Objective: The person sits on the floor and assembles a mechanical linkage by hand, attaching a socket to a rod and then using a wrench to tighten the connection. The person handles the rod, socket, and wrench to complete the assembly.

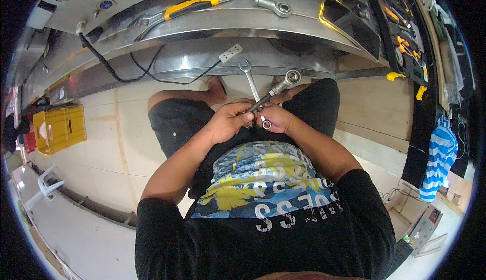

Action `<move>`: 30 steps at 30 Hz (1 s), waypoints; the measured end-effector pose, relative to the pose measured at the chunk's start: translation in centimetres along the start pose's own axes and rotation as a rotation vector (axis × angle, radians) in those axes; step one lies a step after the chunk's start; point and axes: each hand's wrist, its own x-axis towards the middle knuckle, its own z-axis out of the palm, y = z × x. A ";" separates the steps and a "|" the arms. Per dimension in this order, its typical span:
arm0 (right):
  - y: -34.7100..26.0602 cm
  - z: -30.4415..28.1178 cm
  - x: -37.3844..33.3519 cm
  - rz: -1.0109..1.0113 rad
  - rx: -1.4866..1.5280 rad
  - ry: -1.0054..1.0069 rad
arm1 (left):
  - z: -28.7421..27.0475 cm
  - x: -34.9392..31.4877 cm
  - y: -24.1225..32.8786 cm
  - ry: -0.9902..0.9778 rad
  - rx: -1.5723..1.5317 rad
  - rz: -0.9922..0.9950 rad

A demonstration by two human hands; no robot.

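Observation:
In front of my lap, my left hand (pixel 230 121) is closed around a dark rod, its thumb lying along it. A silver rod end with a round eye (pixel 292 77) sits at the rod's upper right tip. My right hand (pixel 275 117) is closed on a combination wrench (pixel 251 83), touching the left. The wrench's open jaw points away from me; its ring end shows below the right fingers. Wrench and rod cross close to the fingertips, and whether the wrench grips the rod there is hidden.
Ahead, a metal ledge (pixel 304 32) bears a yellow-and-black adjustable wrench (pixel 192 7), another rod end (pixel 274 6) and a dark-screened device (pixel 349 27). A white socket strip (pixel 231 53) trails its cable. At right hangs a tool case (pixel 405 42); a yellow crate (pixel 61 129) stands left.

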 end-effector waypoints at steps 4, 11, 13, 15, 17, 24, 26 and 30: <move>-1.1 0.8 -0.3 -0.265 -0.523 0.375 | 0.1 -0.1 -0.5 0.070 0.050 -0.003; -5.7 0.9 -8.8 -0.319 -0.548 0.582 | -1.8 -1.3 -1.1 0.028 -0.017 -0.141; -5.1 -1.0 -10.0 -0.409 -0.423 0.459 | -1.9 -1.0 -1.7 0.013 -0.027 -0.134; -5.2 -2.1 -10.6 -0.336 -0.461 0.379 | -2.0 -0.9 -1.7 0.000 -0.023 -0.144; -5.6 -2.2 -10.9 -0.256 -0.461 0.416 | -2.1 -0.8 -1.0 -0.012 -0.002 -0.167; -7.5 -0.8 -11.6 -0.329 -0.391 0.360 | -2.4 -1.0 -0.7 -0.010 0.014 -0.172; -7.0 -1.5 -11.2 -0.325 -0.507 0.493 | -2.4 -1.1 -0.2 -0.005 0.016 -0.174; -5.8 -2.9 -10.5 -0.413 -0.816 0.551 | -2.6 -1.2 -0.9 0.005 -0.007 -0.181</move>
